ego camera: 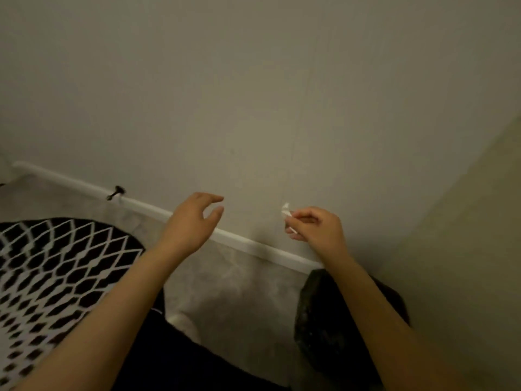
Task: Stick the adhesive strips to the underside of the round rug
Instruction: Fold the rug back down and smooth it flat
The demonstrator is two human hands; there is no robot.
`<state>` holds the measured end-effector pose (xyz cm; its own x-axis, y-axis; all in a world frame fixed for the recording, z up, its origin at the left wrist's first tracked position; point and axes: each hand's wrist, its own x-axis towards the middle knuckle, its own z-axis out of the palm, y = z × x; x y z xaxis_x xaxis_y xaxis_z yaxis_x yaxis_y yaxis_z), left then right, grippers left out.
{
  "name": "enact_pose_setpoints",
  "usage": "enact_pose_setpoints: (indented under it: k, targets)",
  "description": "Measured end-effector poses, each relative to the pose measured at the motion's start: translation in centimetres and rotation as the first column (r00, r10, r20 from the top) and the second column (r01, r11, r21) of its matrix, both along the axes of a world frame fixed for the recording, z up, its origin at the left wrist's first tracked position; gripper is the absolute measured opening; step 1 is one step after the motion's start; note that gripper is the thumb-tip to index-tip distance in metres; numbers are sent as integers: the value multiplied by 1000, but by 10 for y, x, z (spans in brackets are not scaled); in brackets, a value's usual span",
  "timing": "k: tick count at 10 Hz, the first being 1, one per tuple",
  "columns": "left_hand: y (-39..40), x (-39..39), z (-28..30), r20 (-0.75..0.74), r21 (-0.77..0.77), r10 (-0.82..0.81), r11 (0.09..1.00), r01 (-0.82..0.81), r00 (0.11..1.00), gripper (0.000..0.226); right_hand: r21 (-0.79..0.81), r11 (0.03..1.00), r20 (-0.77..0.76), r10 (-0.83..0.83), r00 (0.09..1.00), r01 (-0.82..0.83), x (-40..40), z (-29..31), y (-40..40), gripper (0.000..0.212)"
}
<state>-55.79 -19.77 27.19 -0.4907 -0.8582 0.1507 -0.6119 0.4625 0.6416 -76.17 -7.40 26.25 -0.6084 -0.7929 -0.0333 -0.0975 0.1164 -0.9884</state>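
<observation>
Plain matte wall (253, 80) dead ahead, met at the bottom by a smooth white skirting board (84, 186) and a pale, mottled floor (239, 292).

Lay flat at the lower left, the round rug (56, 263): black with a white diamond lattice, woven-looking, soft at the edge. Showed its patterned face upward, so, going by that, had yet to be flipped or folded back before anything could go on the underside.

Pinched a small white strip (285, 211) between thumb and fingertips of the right hand (315, 227), fingers curled tight round it. Looked thin, papery and a bit crumpled at the free end; too blurred to tell backing from sticky side. Held up in front of the wall, well apart from the rug, probably to keep the tacky face off everything.

Hovered just to the left, the left hand (191, 221): open, thumb and fingers parted, holding nothing. Seemed poised to reach across, perhaps to peel the strip.

Noted also a small black fitting (115, 192) on the skirting board, and a dark speckled bulk (315, 320) under the right forearm, impossible to identify.
</observation>
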Motion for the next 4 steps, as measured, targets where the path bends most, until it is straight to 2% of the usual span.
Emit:
enact_pose_setpoints:
  k: [1,2,3,4]
  targets:
    - [18,-45,-16,45,66,-135,989,132,990,31,168,979,1,-118,993,116,-40,-34,40,5]
    - [39,-76,-30,114,146,-233,965,215,966,34,342,911,-111,-205,972,231,-69,-77,74,22]
    - [56,-95,-43,133,202,-289,944,259,948,36,404,856,-165,-279,946,322,-83,-107,99,28]
    - [63,-108,-51,139,213,-300,940,268,944,37,520,793,-200,-250,947,319,-89,-124,118,41]
